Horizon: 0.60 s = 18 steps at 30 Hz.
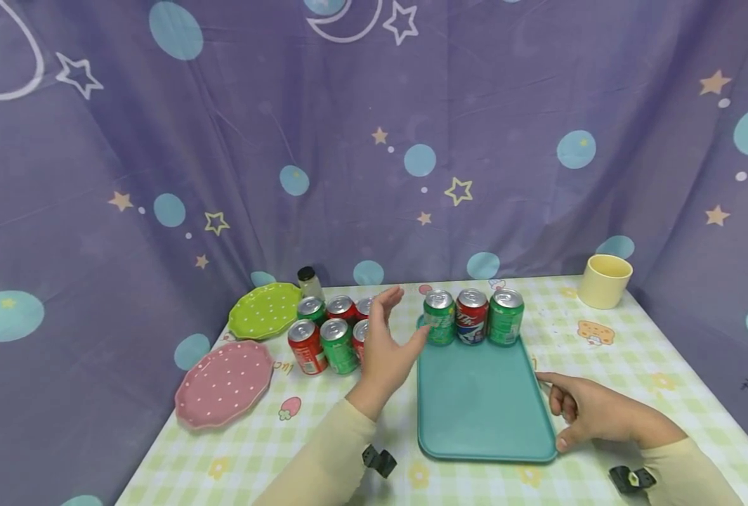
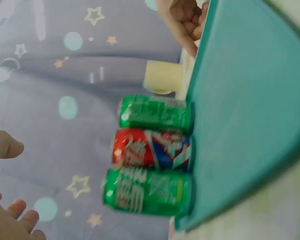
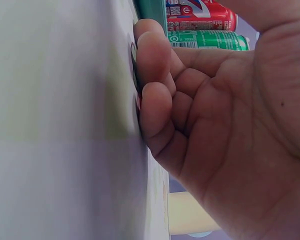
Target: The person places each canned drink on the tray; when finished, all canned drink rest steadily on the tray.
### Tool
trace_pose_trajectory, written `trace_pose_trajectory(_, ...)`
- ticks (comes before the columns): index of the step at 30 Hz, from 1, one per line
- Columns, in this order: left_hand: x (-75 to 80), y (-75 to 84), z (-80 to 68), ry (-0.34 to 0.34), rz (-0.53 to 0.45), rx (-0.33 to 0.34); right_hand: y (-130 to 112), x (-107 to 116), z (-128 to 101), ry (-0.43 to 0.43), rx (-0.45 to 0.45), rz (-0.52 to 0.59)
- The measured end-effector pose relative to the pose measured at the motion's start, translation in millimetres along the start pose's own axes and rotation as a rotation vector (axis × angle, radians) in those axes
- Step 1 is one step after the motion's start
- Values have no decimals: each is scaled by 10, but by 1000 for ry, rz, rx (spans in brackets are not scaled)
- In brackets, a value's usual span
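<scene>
My left hand [image 1: 389,351] is raised over the tray's left side, fingers spread and holding nothing. Its thumb overlaps the near-left green can [image 1: 440,320] in the head view, while the left wrist view shows a gap between them. That can, a red and blue can [image 1: 471,318] and another green can [image 1: 506,319] stand upright in a row at the far end of the teal tray [image 1: 484,407]. Against the tray's right edge rests my right hand [image 1: 595,411], index finger stretched along it and thumb at the near corner. Its other fingers are bent in, near the tablecloth.
Left of the tray, red and green cans [image 1: 338,344] stand in two rows, partly behind my left hand. Further left lie a pink dotted plate [image 1: 225,384] and a green dotted plate [image 1: 265,310]. A black-lidded jar [image 1: 310,283] and a yellow cup [image 1: 604,282] stand at the back.
</scene>
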<state>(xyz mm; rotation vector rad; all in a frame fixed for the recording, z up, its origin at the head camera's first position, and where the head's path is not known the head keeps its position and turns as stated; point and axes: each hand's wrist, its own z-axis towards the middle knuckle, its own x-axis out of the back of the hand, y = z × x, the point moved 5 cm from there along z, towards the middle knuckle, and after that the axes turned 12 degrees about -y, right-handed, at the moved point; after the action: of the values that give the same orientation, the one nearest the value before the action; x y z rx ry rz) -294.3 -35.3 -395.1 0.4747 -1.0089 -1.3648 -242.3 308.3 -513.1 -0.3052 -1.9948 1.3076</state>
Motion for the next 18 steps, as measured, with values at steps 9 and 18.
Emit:
trace_pose_trajectory(9, 796, -23, -385, 93, 103, -85, -9, -12, 1, -4, 8, 7)
trace_pose_trajectory(18, 1419, -224, -589, 197, 141, 58, -30, 1, -9, 1, 8, -6)
